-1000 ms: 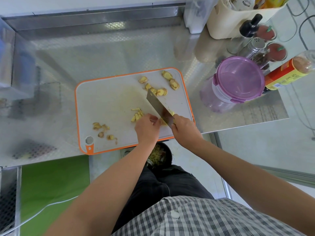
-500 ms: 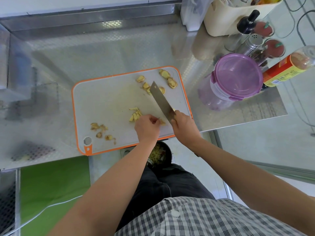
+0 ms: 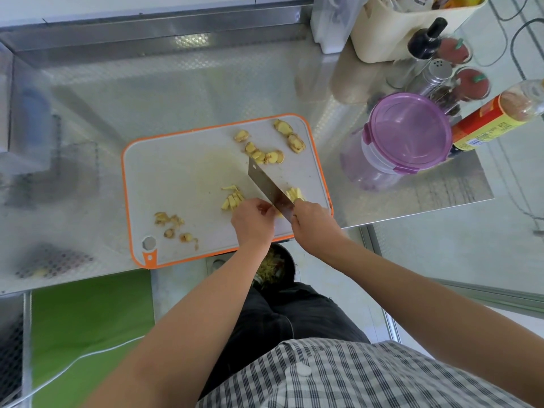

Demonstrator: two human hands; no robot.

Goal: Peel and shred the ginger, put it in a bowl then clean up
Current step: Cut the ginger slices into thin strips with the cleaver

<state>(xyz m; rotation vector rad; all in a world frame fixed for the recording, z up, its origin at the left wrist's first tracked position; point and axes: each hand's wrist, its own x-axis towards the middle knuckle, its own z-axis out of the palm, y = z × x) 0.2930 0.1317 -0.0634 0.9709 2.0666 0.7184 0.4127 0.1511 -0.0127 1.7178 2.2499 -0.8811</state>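
Head | right hand (image 3: 312,222): 1 cleaver (image 3: 265,184) | left hand (image 3: 251,220): ginger (image 3: 279,214) | 1 board (image 3: 182,178)

Table (image 3: 176,92): embossed stainless steel with a dull sheen. A raised metal rail (image 3: 147,33) runs along its far edge and carries one bright patch of reflected light. White wall (image 3: 117,7) behind the rail. Below the near edge there is a green panel (image 3: 88,319) at left. Pale floor (image 3: 441,254) at right, crossed by a metal strip (image 3: 471,293).

Head-worn, wide-angle; looks steeply down and forward, close above the cutting board (image 3: 182,178), own checked shirt (image 3: 368,378) at near edge.
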